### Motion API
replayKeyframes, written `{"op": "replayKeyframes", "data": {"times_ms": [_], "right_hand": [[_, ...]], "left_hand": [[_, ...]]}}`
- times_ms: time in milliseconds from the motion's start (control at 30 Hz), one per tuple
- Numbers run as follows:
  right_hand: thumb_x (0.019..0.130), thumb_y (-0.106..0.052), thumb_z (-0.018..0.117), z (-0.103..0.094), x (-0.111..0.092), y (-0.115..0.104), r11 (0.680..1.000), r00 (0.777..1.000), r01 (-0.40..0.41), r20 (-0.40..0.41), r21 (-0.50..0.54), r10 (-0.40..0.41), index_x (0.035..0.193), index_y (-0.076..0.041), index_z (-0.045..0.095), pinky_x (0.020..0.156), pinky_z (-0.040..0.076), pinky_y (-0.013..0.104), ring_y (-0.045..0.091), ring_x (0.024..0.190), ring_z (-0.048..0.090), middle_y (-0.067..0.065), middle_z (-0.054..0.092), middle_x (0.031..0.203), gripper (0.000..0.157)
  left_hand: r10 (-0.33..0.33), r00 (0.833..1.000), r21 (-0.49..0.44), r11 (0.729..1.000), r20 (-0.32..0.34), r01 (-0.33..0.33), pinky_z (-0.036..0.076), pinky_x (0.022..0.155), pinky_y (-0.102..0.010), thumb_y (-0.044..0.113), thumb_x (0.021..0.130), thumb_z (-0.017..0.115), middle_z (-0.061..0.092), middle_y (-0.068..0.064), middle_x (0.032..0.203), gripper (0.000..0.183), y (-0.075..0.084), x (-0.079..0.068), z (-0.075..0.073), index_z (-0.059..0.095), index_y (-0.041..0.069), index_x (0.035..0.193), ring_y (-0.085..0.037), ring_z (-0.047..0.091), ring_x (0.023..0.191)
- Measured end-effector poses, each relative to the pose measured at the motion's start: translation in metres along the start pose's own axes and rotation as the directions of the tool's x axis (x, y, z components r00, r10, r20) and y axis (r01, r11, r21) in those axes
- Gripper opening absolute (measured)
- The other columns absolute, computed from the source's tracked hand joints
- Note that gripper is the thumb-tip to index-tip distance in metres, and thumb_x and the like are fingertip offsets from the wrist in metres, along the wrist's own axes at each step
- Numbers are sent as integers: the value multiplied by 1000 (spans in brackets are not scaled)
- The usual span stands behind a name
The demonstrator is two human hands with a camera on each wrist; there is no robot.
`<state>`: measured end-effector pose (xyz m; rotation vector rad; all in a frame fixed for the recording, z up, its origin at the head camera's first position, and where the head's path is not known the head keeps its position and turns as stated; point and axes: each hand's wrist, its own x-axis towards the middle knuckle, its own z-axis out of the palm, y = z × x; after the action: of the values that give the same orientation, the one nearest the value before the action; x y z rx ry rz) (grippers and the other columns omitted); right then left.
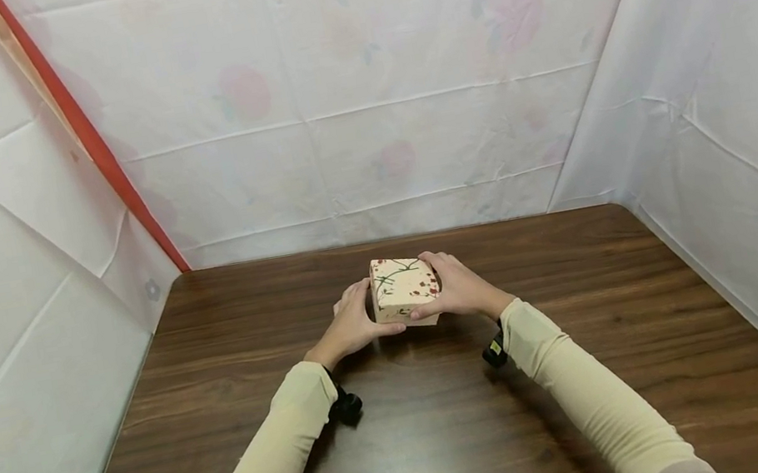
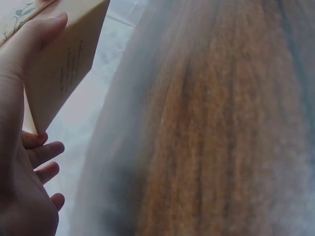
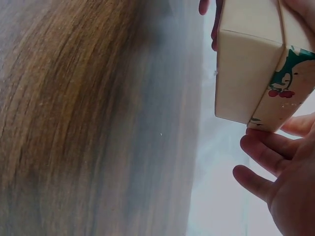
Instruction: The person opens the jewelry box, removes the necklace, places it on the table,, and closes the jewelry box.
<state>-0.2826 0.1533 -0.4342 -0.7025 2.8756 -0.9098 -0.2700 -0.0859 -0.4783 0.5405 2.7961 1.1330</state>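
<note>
Both hands hold a small cream cardboard box [image 1: 402, 281] printed with red flowers and green branches, over the far middle of the table. My left hand [image 1: 351, 323] grips its left side, the thumb along the near face. On the other side my right hand [image 1: 462, 287] grips the printed part, thumb at the near edge. In the left wrist view, the plain box side [image 2: 61, 71] carries small lines of dark text. The right wrist view shows a seam between the plain lower part [image 3: 248, 73] and the printed lid [image 3: 290, 83]. What is inside is hidden.
A dark wood-grain table [image 1: 414, 433] lies under the arms. White printed sheets [image 1: 353, 89] hang behind it and along both sides, with a red strip [image 1: 96, 142] at the back left corner. Each wrist wears a small black camera [image 1: 345, 405].
</note>
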Motion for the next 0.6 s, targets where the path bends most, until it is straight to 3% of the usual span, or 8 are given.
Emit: {"op": "replayKeyframes", "data": {"times_ms": [600], "right_hand": [[62, -65, 81, -12, 1, -2, 999, 999, -19, -27, 30, 20, 146, -13, 37, 85, 44, 40, 22, 103, 48, 8, 52, 121, 109]], "left_hand": [[-4, 1000, 10, 1000, -17, 4, 16, 116, -60, 57, 71, 79, 29, -19, 157, 115, 0, -3, -1, 21, 4, 154, -36, 22, 147]]}}
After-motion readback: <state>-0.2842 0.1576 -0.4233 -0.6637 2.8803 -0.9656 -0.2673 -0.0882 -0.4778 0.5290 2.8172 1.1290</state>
